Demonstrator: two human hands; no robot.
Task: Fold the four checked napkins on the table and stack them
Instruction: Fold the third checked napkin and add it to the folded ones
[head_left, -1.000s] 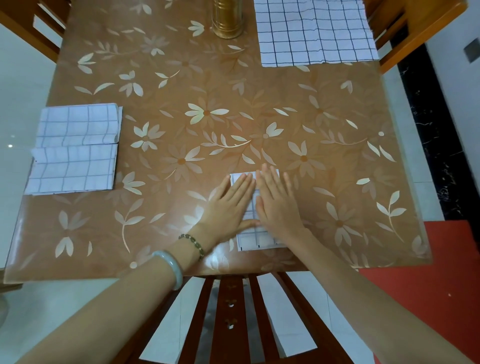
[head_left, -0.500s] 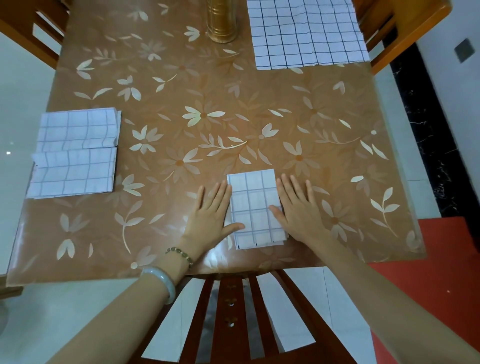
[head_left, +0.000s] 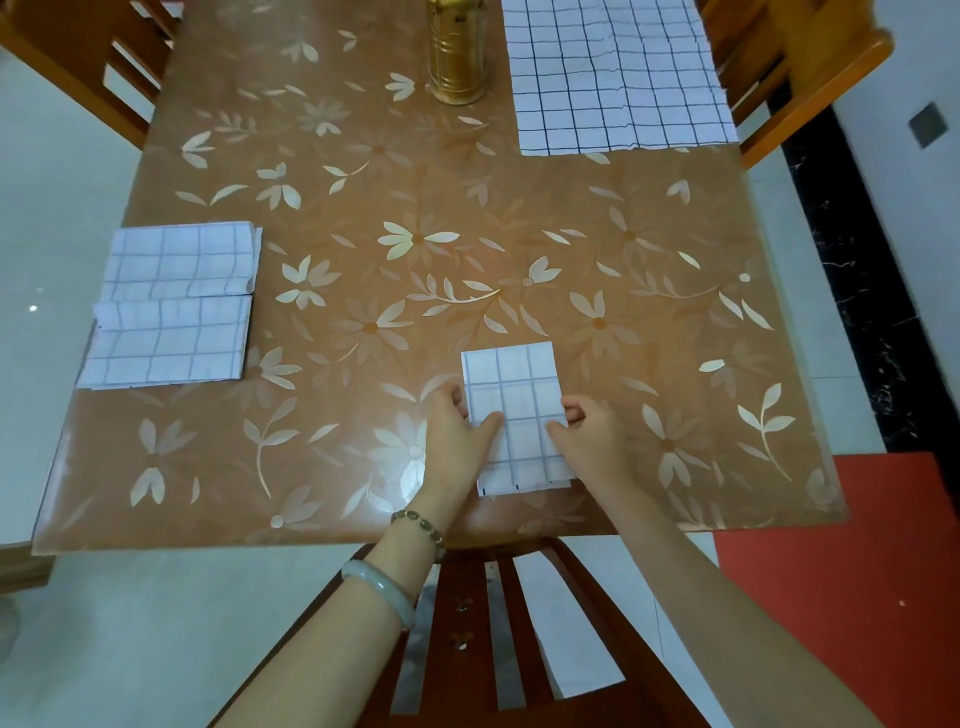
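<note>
Left edge of worktop (head_left: 363, 467): two folded napkins (head_left: 174, 306) lying touching, side by side, not stacked. Lower centre: third folded napkin (head_left: 511, 410), pinched at both side edges by left hand (head_left: 457, 441) and right hand (head_left: 592, 441). Upper right: fourth napkin (head_left: 618, 78) flat, unfolded. Three folded; one fold plus stacking left.
</note>
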